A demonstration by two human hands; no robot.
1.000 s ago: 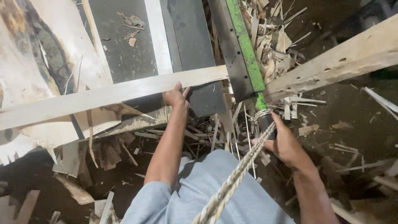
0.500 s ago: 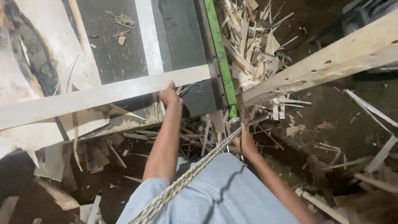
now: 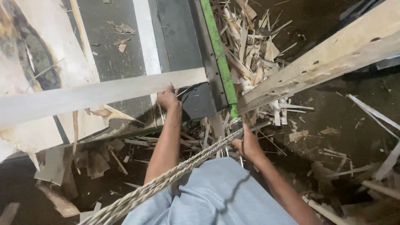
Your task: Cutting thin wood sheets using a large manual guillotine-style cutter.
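1. Head view: one long pale wooden board (image 3: 96, 95) lies crosswise over the dark grey machine desk (image 3: 177, 37), running from the left edge to just short of the one bright green metal bar (image 3: 217, 50) on the desk's right side.
2. The left hand (image 3: 168, 99) sits at the near edge of that board, close to its right end; its fingers (image 3: 168, 87) are curled together and clamped on the board's edge.
3. The right hand (image 3: 249, 143) is lower and to the right, at the near corner of the desk, just below the green bar's end. It touches the one thick twisted pale rope (image 3: 166, 181), which runs from that corner down to the near left across the person's light blue trousers (image 3: 221, 196). Whether these fingers are closed round the rope or only laid against it cannot be told.
4. One second, heavier pale timber beam (image 3: 333, 56) with small dark holes slants from the far right down towards the green bar's end.
5. A heap of thin splintered wood scraps (image 3: 250, 46) lies to the right of the green bar, and more are scattered on the dark floor (image 3: 346, 137); too many to count.
6. One broad sheet of pale veneer with dark stains (image 3: 29, 54) lies at the far left, partly under the board.
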